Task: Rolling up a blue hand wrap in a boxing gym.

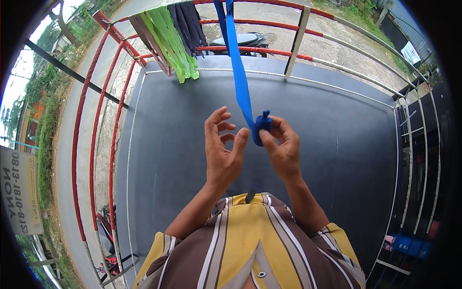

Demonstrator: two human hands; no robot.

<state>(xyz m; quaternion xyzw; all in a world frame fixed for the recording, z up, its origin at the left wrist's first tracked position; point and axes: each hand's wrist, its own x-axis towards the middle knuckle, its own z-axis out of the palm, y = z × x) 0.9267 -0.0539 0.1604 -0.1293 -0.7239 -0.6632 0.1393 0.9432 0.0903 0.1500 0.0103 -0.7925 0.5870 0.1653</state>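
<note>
A long blue cloth strip [241,83], probably a boxing hand wrap, runs down from the ropes at the top of the view. Its lower end is wound into a compact roll [263,124], with a short twisted end sticking up from the top. My right hand [283,146] grips this roll between thumb and fingers. Just left of the strip, my left hand [225,150] is raised with fingers curled and apart, holding nothing. Its thumb comes close to the roll without touching it.
Dark ring canvas [325,173] spreads beneath my hands. Green strips [168,39], dark strips [184,27] and brownish strips [151,41] hang over the red-wrapped ropes [252,24]. A pale vertical strap [296,43] joins the ropes. Beyond stands a parked motorcycle [249,38].
</note>
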